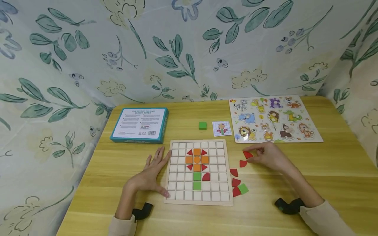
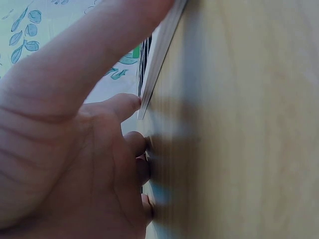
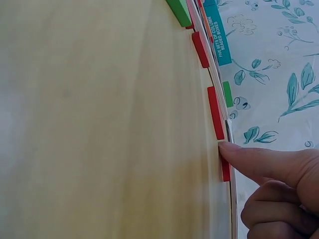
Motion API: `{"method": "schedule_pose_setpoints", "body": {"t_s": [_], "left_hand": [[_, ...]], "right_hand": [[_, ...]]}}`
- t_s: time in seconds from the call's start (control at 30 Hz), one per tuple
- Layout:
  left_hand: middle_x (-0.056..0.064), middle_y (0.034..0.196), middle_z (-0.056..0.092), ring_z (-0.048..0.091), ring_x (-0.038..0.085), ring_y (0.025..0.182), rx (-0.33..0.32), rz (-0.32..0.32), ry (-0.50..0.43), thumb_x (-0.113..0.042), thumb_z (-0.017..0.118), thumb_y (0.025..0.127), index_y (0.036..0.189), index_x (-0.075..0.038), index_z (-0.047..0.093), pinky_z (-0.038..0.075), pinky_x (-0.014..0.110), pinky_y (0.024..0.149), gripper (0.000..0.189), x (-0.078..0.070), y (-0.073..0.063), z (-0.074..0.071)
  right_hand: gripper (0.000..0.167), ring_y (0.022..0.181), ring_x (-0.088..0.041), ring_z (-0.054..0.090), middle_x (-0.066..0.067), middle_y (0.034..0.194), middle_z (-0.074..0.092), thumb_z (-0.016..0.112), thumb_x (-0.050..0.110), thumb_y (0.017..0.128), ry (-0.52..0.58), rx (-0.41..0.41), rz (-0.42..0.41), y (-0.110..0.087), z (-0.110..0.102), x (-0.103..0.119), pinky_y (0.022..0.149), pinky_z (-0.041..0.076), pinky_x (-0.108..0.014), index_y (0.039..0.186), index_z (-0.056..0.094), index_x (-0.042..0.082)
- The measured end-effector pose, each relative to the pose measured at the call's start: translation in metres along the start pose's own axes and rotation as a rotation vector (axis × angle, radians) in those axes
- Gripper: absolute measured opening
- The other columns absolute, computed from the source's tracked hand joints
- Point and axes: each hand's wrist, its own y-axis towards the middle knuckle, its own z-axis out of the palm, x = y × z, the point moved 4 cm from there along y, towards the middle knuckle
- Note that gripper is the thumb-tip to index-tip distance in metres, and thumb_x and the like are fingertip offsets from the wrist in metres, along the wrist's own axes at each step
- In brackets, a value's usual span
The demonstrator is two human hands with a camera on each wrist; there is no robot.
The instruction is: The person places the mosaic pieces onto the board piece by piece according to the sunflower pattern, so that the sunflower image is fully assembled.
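My left hand (image 1: 147,178) lies spread at the left side of the wooden grid board (image 1: 178,196), thumb at its lower left corner and forefinger at its left edge. On the board, orange pieces, red triangles, two green squares (image 1: 197,181) and a red quarter-circle piece (image 1: 206,177) form a flower. Right of the board, my right hand (image 1: 270,157) pinches another red quarter-circle piece (image 1: 247,154) between thumb and forefinger. In the right wrist view, the thumb touches the edge of this red piece (image 3: 226,169); the remaining fingers are curled.
Several red pieces (image 1: 234,172) and a green square (image 1: 243,188) lie right of the board. Behind it are a green block (image 1: 202,126) and a pattern card (image 1: 222,128). A blue-edged box (image 1: 138,125) stands back left, an animal puzzle (image 1: 277,119) back right.
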Motion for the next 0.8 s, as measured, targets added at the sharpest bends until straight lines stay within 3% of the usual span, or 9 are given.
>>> {"method": "schedule_pose_setpoints", "body": {"t_s": [0.43, 0.8], "left_hand": [[0.015, 0.172, -0.022, -0.022, 0.037, 0.160, -0.002, -0.003, -0.001, -0.047, 0.099, 0.060, 0.168, -0.017, 0.000, -0.013, 0.065, 0.128, 0.149, 0.0016, 0.0021, 0.0016], [0.013, 0.173, -0.022, -0.022, 0.036, 0.160, -0.003, -0.012, -0.001, -0.047, 0.098, 0.060, 0.168, -0.019, 0.000, -0.013, 0.064, 0.128, 0.149, 0.0033, 0.0025, 0.0023]], "right_hand": [[0.027, 0.053, -0.010, 0.032, 0.002, 0.063, 0.038, 0.083, 0.016, 0.087, -0.016, -0.044, -0.019, 0.0010, -0.0014, 0.0004, 0.047, 0.024, -0.022, 0.110, 0.076, 0.004], [0.032, 0.051, -0.009, 0.034, 0.003, 0.061, 0.042, 0.080, 0.022, 0.091, -0.033, -0.051, 0.014, 0.0015, -0.0008, 0.0034, 0.046, 0.025, -0.021, 0.117, 0.076, 0.003]]}}
